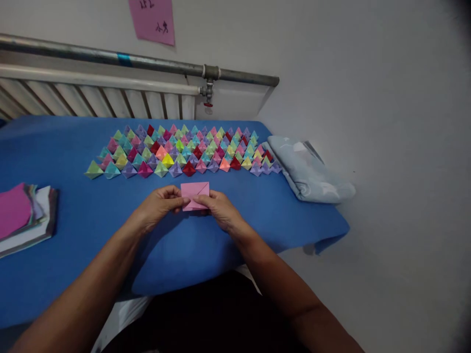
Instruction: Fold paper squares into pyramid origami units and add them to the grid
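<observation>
A folded piece of pink origami paper is held between both hands above the blue cloth. A diagonal crease line crosses its upper right part. My left hand pinches the left edge, thumb on the front face. On the other side, my right hand grips the right edge, its thumb lying across the paper's middle. The fingers behind the sheet are mostly hidden. Just beyond the hands stand rows of small folded paper boats in many colours.
Coloured sheets lie on a stack at the left. A folded light blue blanket rests at the right end by the wall. Behind the table run a radiator and a metal pipe with a valve. A pink note hangs above.
</observation>
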`<move>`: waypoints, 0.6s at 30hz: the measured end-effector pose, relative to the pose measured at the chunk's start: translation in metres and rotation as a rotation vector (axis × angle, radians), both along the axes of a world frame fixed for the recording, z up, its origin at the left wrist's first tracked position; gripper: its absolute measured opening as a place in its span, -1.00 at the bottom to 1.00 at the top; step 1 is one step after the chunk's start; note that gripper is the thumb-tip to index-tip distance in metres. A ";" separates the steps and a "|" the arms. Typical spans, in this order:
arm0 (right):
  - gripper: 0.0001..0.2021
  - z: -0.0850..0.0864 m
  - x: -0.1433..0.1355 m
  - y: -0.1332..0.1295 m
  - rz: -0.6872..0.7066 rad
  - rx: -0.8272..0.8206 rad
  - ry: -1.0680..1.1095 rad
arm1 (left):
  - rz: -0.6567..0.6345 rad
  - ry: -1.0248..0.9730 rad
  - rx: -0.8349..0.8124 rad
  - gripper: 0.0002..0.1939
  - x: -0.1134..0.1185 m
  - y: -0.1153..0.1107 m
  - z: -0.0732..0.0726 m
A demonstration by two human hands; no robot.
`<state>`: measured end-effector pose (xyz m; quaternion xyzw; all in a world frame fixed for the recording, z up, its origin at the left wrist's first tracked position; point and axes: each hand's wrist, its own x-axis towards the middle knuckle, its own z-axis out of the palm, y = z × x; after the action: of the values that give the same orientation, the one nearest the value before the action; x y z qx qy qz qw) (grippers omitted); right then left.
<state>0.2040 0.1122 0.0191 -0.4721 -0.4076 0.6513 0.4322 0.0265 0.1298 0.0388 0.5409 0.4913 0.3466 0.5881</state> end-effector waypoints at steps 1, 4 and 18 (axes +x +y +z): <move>-0.68 0.000 -0.001 -0.002 -0.006 -0.007 0.001 | 0.000 -0.002 -0.010 -0.63 0.001 -0.002 0.000; -0.71 0.000 -0.002 -0.007 -0.036 0.024 -0.027 | -0.033 -0.011 -0.043 -0.61 0.001 -0.006 0.001; -0.80 -0.006 0.011 -0.014 0.119 0.350 -0.396 | -0.347 0.279 0.164 -0.66 -0.017 0.013 0.013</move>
<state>0.2151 0.0981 0.0135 -0.4836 -0.6177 0.4900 0.3800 0.0093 0.1424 0.0516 0.7060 0.4377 0.2009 0.5192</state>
